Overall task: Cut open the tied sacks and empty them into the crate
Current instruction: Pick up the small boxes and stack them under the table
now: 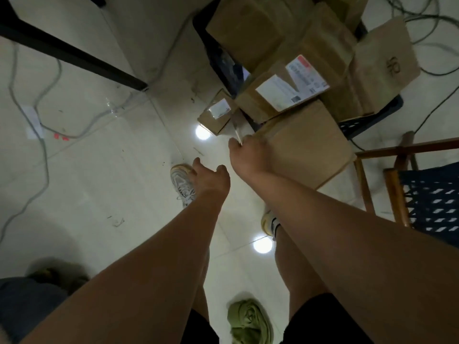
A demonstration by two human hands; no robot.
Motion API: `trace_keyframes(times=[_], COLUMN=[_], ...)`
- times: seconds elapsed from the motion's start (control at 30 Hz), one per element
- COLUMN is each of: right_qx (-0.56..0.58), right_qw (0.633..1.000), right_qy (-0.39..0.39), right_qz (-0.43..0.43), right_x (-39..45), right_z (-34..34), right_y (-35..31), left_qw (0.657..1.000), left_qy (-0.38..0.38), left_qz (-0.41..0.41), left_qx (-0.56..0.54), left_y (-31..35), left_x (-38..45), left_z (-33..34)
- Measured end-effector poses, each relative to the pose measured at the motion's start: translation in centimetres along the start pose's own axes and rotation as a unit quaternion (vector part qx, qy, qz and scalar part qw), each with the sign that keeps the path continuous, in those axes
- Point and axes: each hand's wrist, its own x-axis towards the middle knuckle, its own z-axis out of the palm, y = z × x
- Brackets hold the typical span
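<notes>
Head view | right hand [248, 155] grips knife [237, 131] at box [308, 147] edge | left hand [211, 178] over floor [111, 170]

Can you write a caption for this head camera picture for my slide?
Right hand holds a knife beside stacked cardboard boxes; left hand hangs open.

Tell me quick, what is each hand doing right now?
Left hand: open, fingers loosely curled, holding nothing.
Right hand: gripping a thin knife-like tool.
</notes>
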Motion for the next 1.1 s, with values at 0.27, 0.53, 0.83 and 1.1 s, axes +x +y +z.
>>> trace_keyframes(times=[0.27,0.53,0.83,1.1], right_qx=[-0.058,-0.118,0.034,0.108], right_qw=[0.997,0.991,0.997,0.99], right_qy=[-0.007,0.049,0.059,0.045], right_qz=[0.047,0.039,0.029,0.081], right_x=[7.3,14.7,17.6,14.4], right_z=[7.1,10.3,10.2,9.3], right_y=[-4.4,-4.1,-2.5,-3.3], left_qw=[0.989,0.97,0.971,0.982], left_qy=[-0.052,-0.112,-0.208,-0.177], left_qz=[0.111,0.181,0.102,0.04], left_qx=[0.078,0.116,0.054,-0.054], left_y=[-1.3,1.3,4.8,2.5], left_x=[8.9,17.9,21.2,17.4], left_z=[-5.3,-5.0,0.0,-1.9])
